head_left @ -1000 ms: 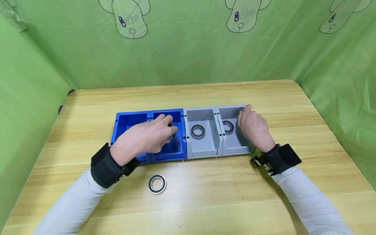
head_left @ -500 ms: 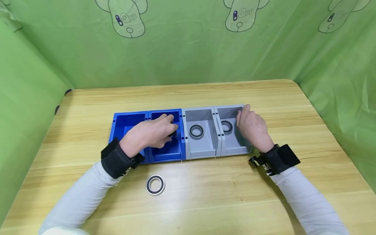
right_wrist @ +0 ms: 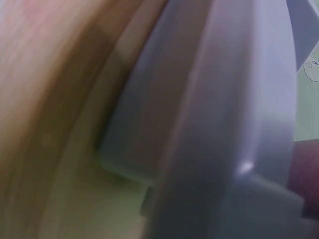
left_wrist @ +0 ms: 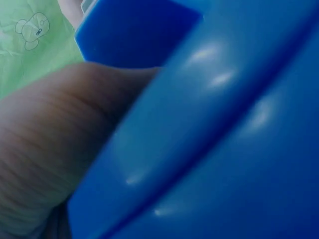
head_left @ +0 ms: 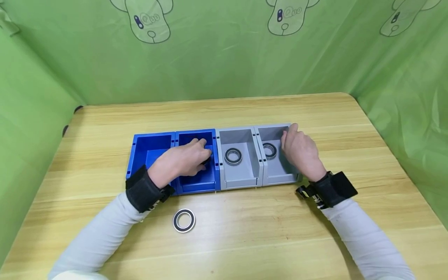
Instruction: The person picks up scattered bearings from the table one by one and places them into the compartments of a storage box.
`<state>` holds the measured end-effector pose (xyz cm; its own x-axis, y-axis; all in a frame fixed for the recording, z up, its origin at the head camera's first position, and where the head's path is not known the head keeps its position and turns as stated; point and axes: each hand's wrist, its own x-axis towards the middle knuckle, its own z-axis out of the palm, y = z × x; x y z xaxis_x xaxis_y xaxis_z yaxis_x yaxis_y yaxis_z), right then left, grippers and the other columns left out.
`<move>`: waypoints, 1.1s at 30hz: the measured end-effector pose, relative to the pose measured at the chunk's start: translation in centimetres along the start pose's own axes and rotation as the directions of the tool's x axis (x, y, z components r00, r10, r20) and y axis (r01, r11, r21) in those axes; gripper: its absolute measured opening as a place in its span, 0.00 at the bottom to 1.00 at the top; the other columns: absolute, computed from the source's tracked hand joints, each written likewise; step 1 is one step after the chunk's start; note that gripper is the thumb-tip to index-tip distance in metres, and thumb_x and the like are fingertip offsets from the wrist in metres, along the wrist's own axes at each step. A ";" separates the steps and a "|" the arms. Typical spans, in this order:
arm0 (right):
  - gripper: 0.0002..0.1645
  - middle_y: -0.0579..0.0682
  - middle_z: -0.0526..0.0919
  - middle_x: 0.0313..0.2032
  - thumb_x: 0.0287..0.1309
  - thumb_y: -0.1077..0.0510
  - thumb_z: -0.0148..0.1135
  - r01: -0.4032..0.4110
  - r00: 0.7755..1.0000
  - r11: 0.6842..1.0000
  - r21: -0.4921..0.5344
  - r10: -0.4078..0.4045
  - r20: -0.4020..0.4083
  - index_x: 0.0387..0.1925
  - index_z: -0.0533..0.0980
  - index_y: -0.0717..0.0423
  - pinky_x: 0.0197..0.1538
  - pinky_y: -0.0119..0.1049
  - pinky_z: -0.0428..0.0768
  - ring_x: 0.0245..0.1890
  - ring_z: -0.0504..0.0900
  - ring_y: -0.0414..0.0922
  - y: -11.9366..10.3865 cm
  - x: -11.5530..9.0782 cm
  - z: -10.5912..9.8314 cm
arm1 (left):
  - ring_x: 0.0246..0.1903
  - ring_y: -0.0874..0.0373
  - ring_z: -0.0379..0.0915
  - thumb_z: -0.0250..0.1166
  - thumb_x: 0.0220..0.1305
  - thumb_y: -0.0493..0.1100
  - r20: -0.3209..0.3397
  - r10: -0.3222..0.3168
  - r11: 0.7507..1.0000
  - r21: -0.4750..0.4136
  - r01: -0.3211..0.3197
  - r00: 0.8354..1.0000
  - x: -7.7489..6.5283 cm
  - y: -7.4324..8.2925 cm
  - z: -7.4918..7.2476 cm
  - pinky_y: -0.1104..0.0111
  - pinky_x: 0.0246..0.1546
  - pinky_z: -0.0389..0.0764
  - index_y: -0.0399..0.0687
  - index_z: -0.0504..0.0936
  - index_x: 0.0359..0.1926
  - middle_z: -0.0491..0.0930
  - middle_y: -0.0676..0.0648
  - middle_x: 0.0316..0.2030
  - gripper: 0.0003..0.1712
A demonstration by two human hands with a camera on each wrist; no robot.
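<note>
My left hand [head_left: 187, 157] reaches into the second blue bin [head_left: 199, 188] from the left, its fingers curled downward. It pinches a ball bearing [head_left: 207, 160], of which only a dark sliver shows under the fingers. My right hand [head_left: 300, 151] grips the right wall of the end grey bin [head_left: 280, 179]. In that bin a bearing [head_left: 269, 151] lies flat near the left wall. Another bearing [head_left: 233, 156] lies in the neighbouring grey bin [head_left: 243, 182]. On the table, in front of the blue bins, rests a loose bearing [head_left: 184, 220] with a black seal and shiny rim.
The bins stand joined in one row on a wooden table [head_left: 252, 229]. A leftmost blue bin [head_left: 154, 135] is partly covered by my left hand and wrist. Green printed cloth [head_left: 217, 66] hangs behind the table and at both sides.
My left hand has sunk slightly into the second blue bin, and its bearing is now more hidden. The left forearm has swung a little rightward. My right hand keeps its hold.
</note>
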<state>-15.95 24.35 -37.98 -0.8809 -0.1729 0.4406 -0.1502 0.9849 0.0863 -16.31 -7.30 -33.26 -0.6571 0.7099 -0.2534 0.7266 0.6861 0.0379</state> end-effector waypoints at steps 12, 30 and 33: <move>0.16 0.47 0.55 0.12 0.73 0.62 0.49 0.018 1.000 0.999 -0.027 -0.018 -0.014 0.27 0.66 0.67 0.10 0.36 0.61 0.06 0.69 0.47 0.0 0.1 -0.3 | 0.51 0.40 0.79 0.69 0.67 0.43 -0.041 -0.039 0.999 0.034 0.040 0.998 0.0 0.5 0.7 0.53 0.50 0.84 0.39 0.83 0.47 0.78 0.31 0.57 0.13; 0.16 0.46 0.53 0.12 0.72 0.63 0.51 0.036 0.999 0.998 -0.048 -0.037 -0.039 0.26 0.65 0.66 0.10 0.34 0.60 0.06 0.68 0.46 -0.2 -0.2 -0.2 | 0.43 0.47 0.79 0.69 0.68 0.43 -0.249 -0.036 0.995 0.080 0.057 0.968 -4.0 2.3 -0.6 0.62 0.40 0.85 0.39 0.79 0.61 0.80 0.36 0.51 0.23; 0.17 0.43 0.49 0.13 0.71 0.63 0.52 0.067 0.994 0.994 -0.089 -0.074 -0.085 0.25 0.65 0.65 0.10 0.32 0.58 0.05 0.66 0.44 -0.2 -0.2 -0.3 | 0.41 0.48 0.81 0.70 0.67 0.44 -0.328 0.007 0.992 0.122 0.035 0.945 -5.9 3.1 -0.8 0.63 0.37 0.85 0.40 0.80 0.59 0.82 0.38 0.48 0.22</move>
<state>-15.64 24.19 -37.80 -0.8258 -0.2459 0.5075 -0.1682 0.9663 0.1947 -10.34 -9.20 -30.90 -0.6816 0.7275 0.0777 0.7220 0.6860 -0.0895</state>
